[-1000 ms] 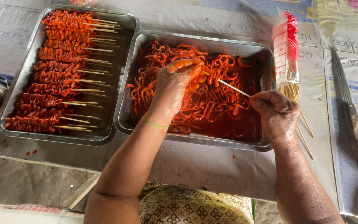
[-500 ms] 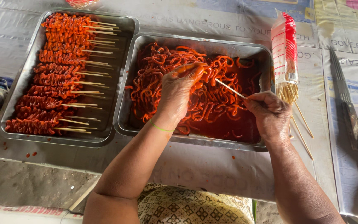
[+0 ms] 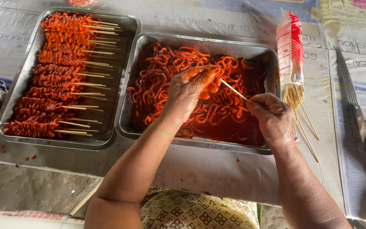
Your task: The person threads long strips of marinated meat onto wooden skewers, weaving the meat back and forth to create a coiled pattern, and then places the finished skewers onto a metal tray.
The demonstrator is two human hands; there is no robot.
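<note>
Seen from above, a bamboo skewer (image 3: 234, 90) is pinched at its lower end between the closed fingertips of the right hand (image 3: 270, 116), its point angled up and left toward the left hand (image 3: 189, 91). The left hand's sauce-coated fingers are pressed together around a strip of orange-red marinated meat (image 3: 210, 80), held right at the skewer's tip. Both hands are held over a steel tray (image 3: 200, 144) filled with coiled strips in red sauce. To its left, a second steel tray (image 3: 119, 76) is filled with rows of finished skewers (image 3: 51, 72), sticks pointing right. A plastic packet of unused skewers (image 3: 291, 51) is leaned at the first tray's right edge, and a knife (image 3: 352, 101) lies farther right. Compared with half a second ago, the hands are hardly changed; the left fingers are set slightly closer to the skewer's tip.
</note>
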